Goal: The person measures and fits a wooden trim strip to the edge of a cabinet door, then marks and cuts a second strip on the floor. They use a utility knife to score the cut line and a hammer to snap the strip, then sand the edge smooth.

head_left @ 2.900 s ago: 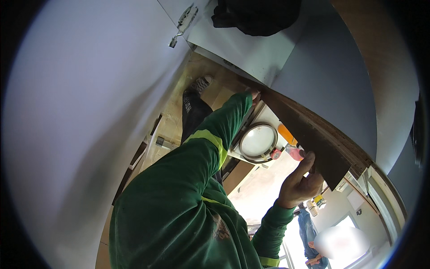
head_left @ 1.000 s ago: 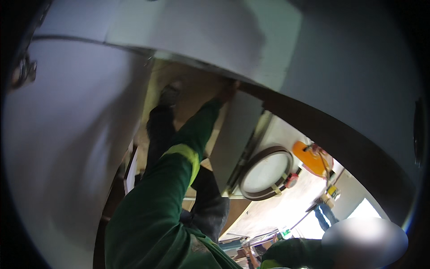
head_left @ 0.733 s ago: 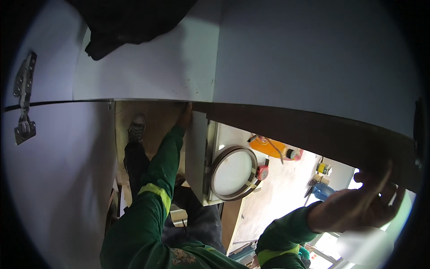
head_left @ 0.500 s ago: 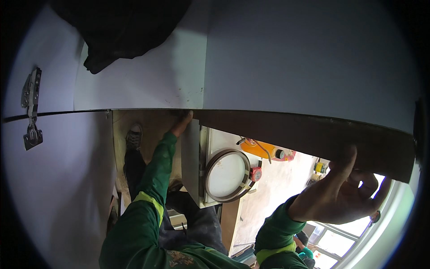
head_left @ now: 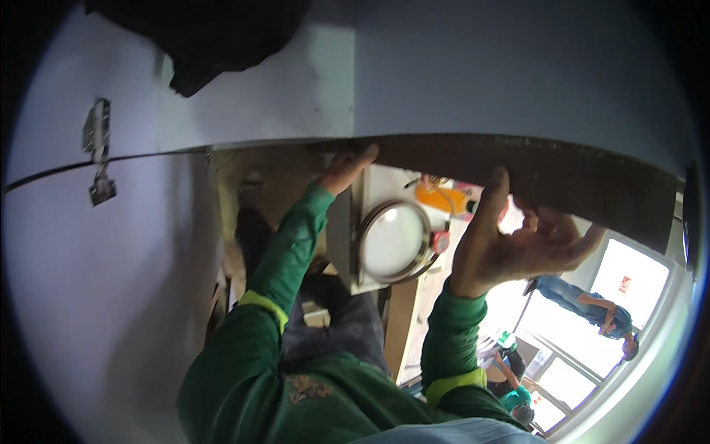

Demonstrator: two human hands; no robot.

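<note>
A long dark brown strip of board (head_left: 518, 166) runs along the lower edge of a pale cabinet panel (head_left: 481, 66). At the strip's left end, my left hand (head_left: 346, 172) grips it, thumb up against its edge. Farther right, my right hand (head_left: 518, 248) holds the strip from below. Its thumb lies on the strip's face and its fingers bend up under the lower edge; some fingertips are hidden. Both forearms are in green sleeves with yellow bands.
An open cabinet door (head_left: 103, 296) with a metal hinge (head_left: 101, 152) stands at left. Dark cloth (head_left: 229, 37) is above. Below lie a coiled brown band (head_left: 362, 248), a red tape measure (head_left: 439, 242) and an orange bottle (head_left: 444, 197). Two people (head_left: 592, 303) are near bright windows.
My right hand has moved left along the strip, away from its right end. My left hand stays at the left end. The view has shifted, and a standing person now shows at right.
</note>
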